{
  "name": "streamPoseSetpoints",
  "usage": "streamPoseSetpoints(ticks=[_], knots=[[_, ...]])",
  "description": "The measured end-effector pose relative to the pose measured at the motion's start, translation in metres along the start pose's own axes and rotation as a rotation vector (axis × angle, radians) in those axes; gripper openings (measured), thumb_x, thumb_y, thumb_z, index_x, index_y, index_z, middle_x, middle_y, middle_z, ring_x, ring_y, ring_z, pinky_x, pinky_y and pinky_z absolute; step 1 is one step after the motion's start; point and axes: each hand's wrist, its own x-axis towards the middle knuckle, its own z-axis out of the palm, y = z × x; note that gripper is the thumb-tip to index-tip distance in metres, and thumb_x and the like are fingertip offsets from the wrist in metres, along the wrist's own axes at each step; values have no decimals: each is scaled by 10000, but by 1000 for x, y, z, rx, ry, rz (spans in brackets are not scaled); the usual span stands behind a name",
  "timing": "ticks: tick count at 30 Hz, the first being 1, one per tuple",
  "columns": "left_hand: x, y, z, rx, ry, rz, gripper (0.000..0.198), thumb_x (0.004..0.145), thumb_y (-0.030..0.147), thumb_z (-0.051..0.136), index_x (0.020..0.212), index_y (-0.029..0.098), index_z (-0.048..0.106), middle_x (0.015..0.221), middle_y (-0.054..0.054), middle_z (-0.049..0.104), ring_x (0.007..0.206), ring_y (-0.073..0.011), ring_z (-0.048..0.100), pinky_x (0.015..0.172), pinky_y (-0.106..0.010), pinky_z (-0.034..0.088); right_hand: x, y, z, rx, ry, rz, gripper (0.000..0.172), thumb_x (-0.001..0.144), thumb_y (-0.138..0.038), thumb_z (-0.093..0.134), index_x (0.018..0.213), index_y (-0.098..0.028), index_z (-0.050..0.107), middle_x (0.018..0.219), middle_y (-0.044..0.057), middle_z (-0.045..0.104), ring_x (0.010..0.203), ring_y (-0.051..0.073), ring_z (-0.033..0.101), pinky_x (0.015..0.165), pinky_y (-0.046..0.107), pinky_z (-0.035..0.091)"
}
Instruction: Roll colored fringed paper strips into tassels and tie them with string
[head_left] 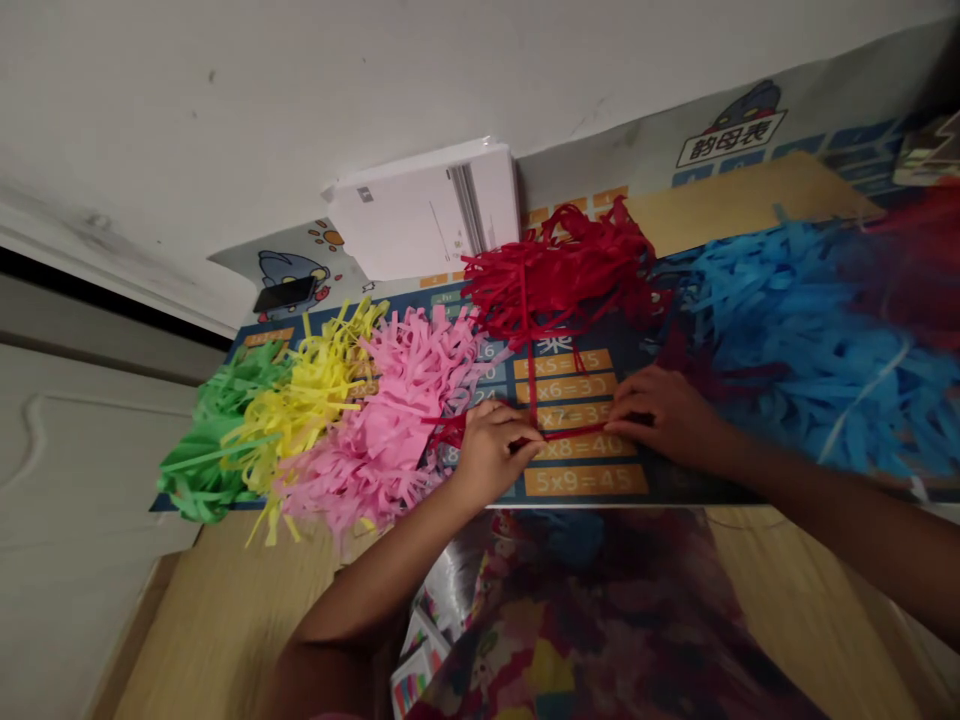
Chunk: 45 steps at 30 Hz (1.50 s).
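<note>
Both of my hands lie low over the printed mat, with a thin red strip [576,433] drawn level between them. My left hand [491,450] pinches one end, fingertips closed, beside the pink fringed pompom [409,390]. The other end sits in the closed fingers of my right hand [660,410], near the blue fringed pompom [810,320]. Another red strip runs up from the middle to the red fringed pompom [562,270] by the wall. More red strands stick out beyond my left fingers and behind my right hand.
Yellow fringe [315,375] and green fringe [217,430] lie at the left. A white box [435,210] leans on the wall, with a dark phone-like slab [285,293] to its left. A tan sheet [750,200] rests at the back right. The printed mat [585,482] covers the tabletop.
</note>
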Motion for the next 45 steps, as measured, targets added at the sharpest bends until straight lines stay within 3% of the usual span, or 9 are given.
streamPoseSetpoints(ticks=[11, 18, 22, 25, 29, 33, 36, 39, 45], knots=[[15, 18, -5, 228, -179, -176, 76, 851, 282, 705, 821, 212, 711, 864, -26, 712, 903, -232, 568, 774, -386, 312, 16, -21, -14, -169, -154, 116, 150, 878, -328, 650, 787, -226, 713, 885, 37, 690, 869, 231, 555, 725, 355, 290], [9, 24, 0, 420, -116, 274, 154, 951, 226, 601, 1037, 268, 721, 963, -27, 722, 964, -217, 525, 881, -448, 274, 21, -39, -14, -356, -44, -444, 184, 973, -159, 542, 924, -231, 704, 954, 1, 737, 958, 207, 562, 848, 409, 297], [10, 24, 15, 512, -32, 360, 109, 940, 215, 613, 1009, 204, 696, 911, -31, 721, 920, -212, 549, 903, -461, 284, 22, -46, -8, -445, -25, -418, 260, 978, -126, 502, 849, -244, 694, 847, 0, 718, 868, 208, 580, 808, 407, 335], [10, 33, 8, 484, 106, 403, 112, 949, 177, 607, 1009, 232, 684, 897, 4, 744, 869, -187, 582, 919, -449, 284, 14, -63, -15, -449, 84, -347, 285, 984, -138, 484, 830, -246, 699, 829, 2, 721, 826, 200, 609, 778, 412, 349], [-6, 65, -30, 365, 232, 577, 202, 949, 175, 582, 1087, 285, 679, 994, 38, 781, 935, -184, 630, 1033, -431, 246, -7, -97, -45, -66, 141, -102, 207, 979, -280, 538, 907, -267, 732, 892, 12, 743, 837, 203, 635, 748, 390, 366], [-19, 96, -58, 348, 307, 737, 216, 956, 171, 553, 1055, 292, 701, 995, 70, 791, 904, -155, 640, 1122, -386, 194, -17, -113, -67, 663, -137, 140, 274, 909, -493, 619, 878, -274, 780, 865, 23, 743, 783, 195, 646, 712, 326, 442], [-18, 104, -59, 317, 344, 754, 152, 939, 174, 596, 1012, 248, 706, 931, 57, 796, 855, -148, 651, 1113, -378, 228, -19, -112, -60, 1062, -198, 338, 332, 760, -559, 749, 752, -228, 779, 737, 22, 705, 650, 165, 597, 599, 280, 426], [-17, 105, -51, 242, 368, 668, 129, 909, 166, 648, 1009, 230, 699, 902, 33, 793, 840, -151, 666, 1077, -397, 281, -24, -115, -45, 1211, -104, 431, 290, 684, -490, 829, 696, -208, 760, 707, 19, 680, 644, 147, 570, 610, 268, 432], [-20, 113, -15, -144, 426, 293, 73, 915, 209, 645, 861, 217, 693, 796, -22, 759, 753, -159, 677, 840, -373, 456, -33, -134, -25, 1327, 311, 583, 310, 604, -444, 880, 617, -202, 687, 673, 4, 625, 545, 109, 503, 476, 222, 376]])
